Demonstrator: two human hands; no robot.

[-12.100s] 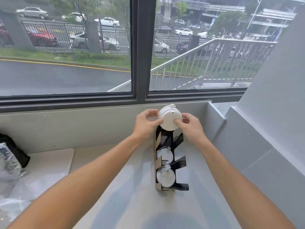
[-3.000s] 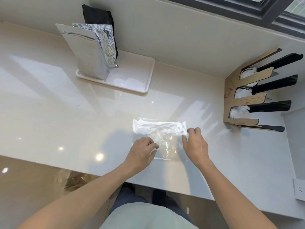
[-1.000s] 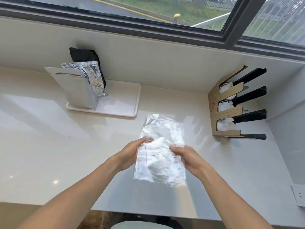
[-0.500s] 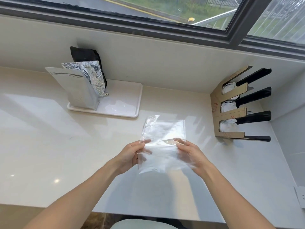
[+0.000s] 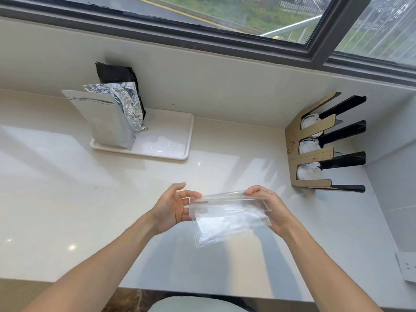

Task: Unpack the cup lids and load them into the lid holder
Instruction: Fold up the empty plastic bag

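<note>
Compared with half a second ago, the clear plastic bag [image 5: 227,218] no longer stands upright between the hands; its top edge has been pulled taut and level, and the body of the bag hangs below it, slanting toward the person. It appears empty — only creases and glare show through the film, no lid shape. The left hand [image 5: 173,208] has loosened: its fingers are spread and curled beside the bag's left corner, the fingertips just touching or barely off the film; which of the two cannot be told. The right hand [image 5: 269,207] is closed on the right end of the top edge, thumb over the film, and seems to carry the bag's weight.

Beyond the hands the pale counter [image 5: 56,188] lies bare up to a white tray [image 5: 177,140] bearing a silver foil pouch [image 5: 108,120] with a black pouch [image 5: 119,75] behind it, against the wall under the window [image 5: 225,14]. To the right, in the corner, stands the lid holder [image 5: 315,149] — cardboard and black dividers, with white cup lids [image 5: 308,172] seated in all three slots.

Judging from that, loading looks finished, and what remains is tidying the spent wrapper, which is light, limp and apt to slip from a one-handed grip.
</note>
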